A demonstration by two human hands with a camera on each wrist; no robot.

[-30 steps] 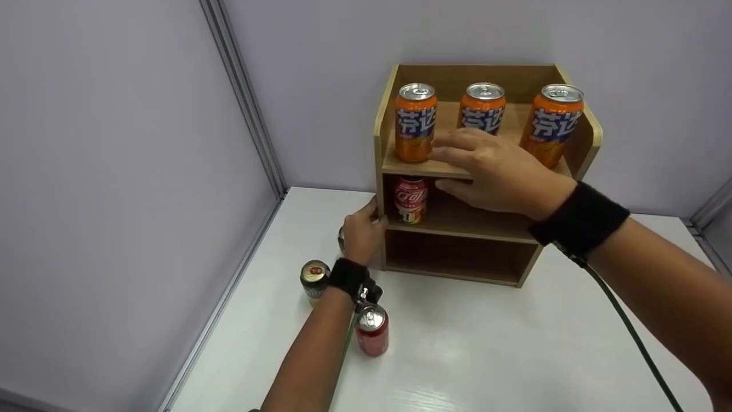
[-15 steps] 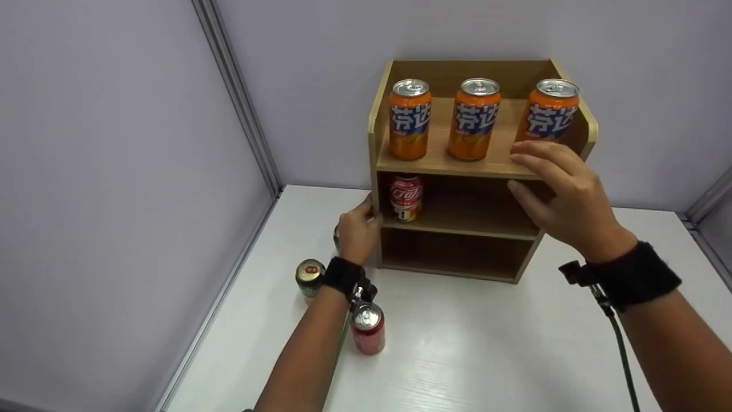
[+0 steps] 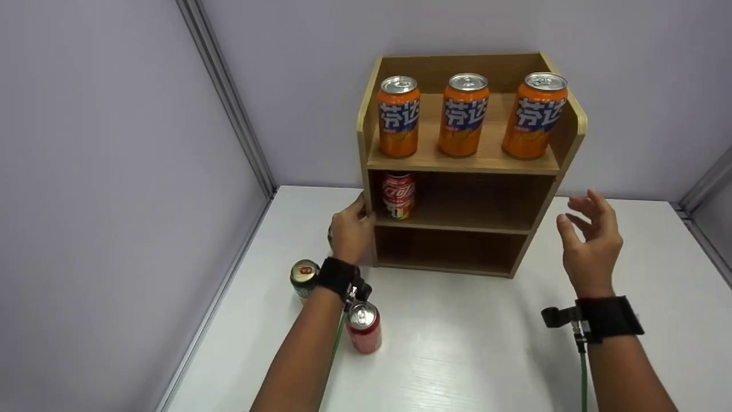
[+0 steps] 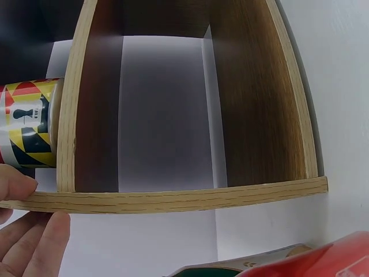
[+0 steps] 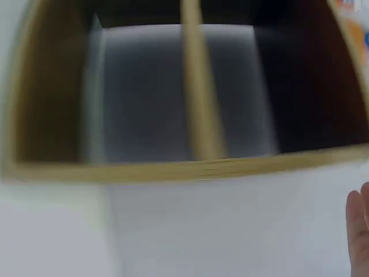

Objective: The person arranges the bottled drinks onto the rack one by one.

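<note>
On the top tier of a wooden shelf (image 3: 469, 200), three orange cans (image 3: 464, 120) stand upright in a row, each with the large white characters 芬达 on blue. On the middle tier, at the left, stands a red can (image 3: 398, 196) with white Chinese characters, only partly legible. The left hand (image 3: 350, 232) grips the shelf's left side panel between thumb and fingers. The right hand (image 3: 592, 246) is in the air just right of the shelf, thumb and loosely bent fingers apart.

On the white table (image 3: 457, 332), a dark can with a gold top (image 3: 304, 277) is partly covered by the left wrist; a second red can (image 3: 364, 329) stands nearer, its writing unclear. Another can (image 3: 330, 236) is mostly hidden behind the left hand.

The left wrist view alone shows the shelved can's red, yellow and black pattern, a dark trophy-like shape and tiny sideways letters. The right wrist view is blurred, the hand cut off at its edge.
</note>
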